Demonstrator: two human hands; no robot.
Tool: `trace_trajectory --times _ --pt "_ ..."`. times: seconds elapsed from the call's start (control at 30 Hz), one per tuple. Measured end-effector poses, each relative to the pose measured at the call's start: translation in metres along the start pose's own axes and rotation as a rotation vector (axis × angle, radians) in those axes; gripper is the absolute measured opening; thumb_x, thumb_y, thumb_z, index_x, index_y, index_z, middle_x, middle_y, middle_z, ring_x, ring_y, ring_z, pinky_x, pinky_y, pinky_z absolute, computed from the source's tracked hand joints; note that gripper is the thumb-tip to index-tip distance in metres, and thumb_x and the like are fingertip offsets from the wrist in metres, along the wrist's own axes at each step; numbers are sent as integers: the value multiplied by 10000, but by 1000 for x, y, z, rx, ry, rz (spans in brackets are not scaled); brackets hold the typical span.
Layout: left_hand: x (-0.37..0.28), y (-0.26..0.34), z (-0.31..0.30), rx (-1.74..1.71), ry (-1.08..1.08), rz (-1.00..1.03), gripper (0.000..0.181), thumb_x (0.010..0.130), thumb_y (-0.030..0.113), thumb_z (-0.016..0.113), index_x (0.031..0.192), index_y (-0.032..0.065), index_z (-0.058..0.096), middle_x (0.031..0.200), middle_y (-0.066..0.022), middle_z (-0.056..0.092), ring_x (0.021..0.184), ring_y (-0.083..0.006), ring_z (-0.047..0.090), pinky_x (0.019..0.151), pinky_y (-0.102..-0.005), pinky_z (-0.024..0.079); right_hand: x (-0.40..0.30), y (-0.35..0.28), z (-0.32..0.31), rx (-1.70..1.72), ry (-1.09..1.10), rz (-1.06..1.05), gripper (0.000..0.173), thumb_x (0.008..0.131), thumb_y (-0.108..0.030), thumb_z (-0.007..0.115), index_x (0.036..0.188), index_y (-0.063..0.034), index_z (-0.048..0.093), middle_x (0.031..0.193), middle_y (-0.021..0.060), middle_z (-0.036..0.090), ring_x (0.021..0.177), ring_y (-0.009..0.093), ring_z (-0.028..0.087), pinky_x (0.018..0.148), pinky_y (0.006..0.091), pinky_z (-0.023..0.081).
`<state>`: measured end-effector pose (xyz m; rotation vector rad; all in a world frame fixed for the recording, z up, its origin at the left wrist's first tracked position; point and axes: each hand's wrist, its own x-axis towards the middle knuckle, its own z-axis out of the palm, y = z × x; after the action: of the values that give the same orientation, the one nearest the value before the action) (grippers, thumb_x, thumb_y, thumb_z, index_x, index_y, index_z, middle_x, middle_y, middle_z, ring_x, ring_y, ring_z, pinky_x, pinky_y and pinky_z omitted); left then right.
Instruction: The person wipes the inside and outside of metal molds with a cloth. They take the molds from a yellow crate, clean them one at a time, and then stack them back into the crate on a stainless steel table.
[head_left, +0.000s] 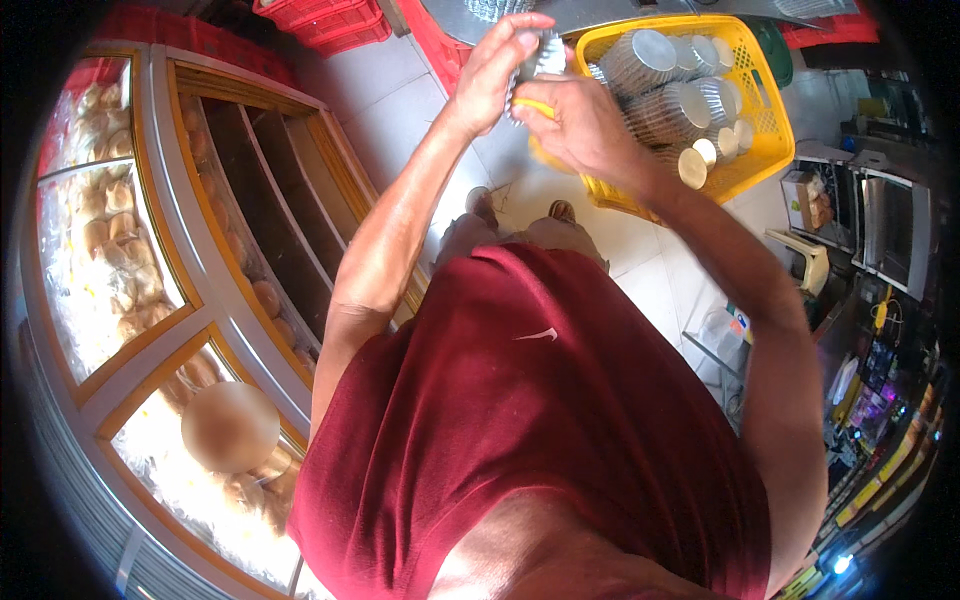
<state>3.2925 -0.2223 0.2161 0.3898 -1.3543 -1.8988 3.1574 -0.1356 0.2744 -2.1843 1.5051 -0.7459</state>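
Observation:
At the top of the view, my left hand (487, 79) grips a fluted metal baking mould (546, 58) by its side. Close against it, my right hand (581, 124) is closed around a yellow object (535, 107), mostly covered by the fingers, so its kind is unclear. The two hands nearly meet at the mould. Just right of them stands a yellow plastic crate (776, 154) holding several nested stacks of fluted metal moulds (667, 109), many lying with their round bases facing me.
A metal table (600, 13) lies beyond my hands, with more fluted moulds (501, 7) on it. Left is a display cabinet (214, 319) with bagged bread (120, 225). Red crates (330, 26) stand at the back; a cluttered shelf (877, 375) runs along the right.

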Motion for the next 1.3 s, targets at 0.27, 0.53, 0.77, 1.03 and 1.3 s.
trace_trajectory --times 0.27,0.53,0.77,1.03,1.3 --pt "-29 -5 -21 -840 -203 -241 751 913 624 400 1395 50 450 1316 -195 577 1129 -354 627 806 -517 577 19 -51 -100 789 110 441 248 925 -39 546 1158 28 599 932 145 697 828 231 708 780 353 580" --pt "-19 9 16 -633 188 -341 666 931 539 431 1312 3 538 1228 -181 628 1097 -308 635 934 -447 532 17 1 10 -437 174 -345 214 785 -136 626 984 -75 674 964 101 668 954 272 645 893 411 511" --pt "-34 -12 3 -782 57 -405 573 932 494 469 1216 8 577 1113 -162 670 977 -278 681 830 -442 583 15 9 13 -315 3 -289 173 814 -139 646 963 -58 675 913 104 633 879 309 629 769 418 514" --pt "-30 -16 4 -720 151 -404 581 928 515 465 1230 29 561 1094 -161 672 916 -321 695 654 -535 602 21 29 5 -319 -67 -156 198 827 -194 637 954 -53 692 887 126 658 816 351 642 727 443 515" --pt "-25 -22 2 -757 44 -466 601 921 520 481 1272 38 560 1185 -162 656 1007 -318 680 805 -519 592 29 25 0 -320 57 -158 177 790 -170 667 943 -85 689 886 108 661 798 341 643 701 443 513"
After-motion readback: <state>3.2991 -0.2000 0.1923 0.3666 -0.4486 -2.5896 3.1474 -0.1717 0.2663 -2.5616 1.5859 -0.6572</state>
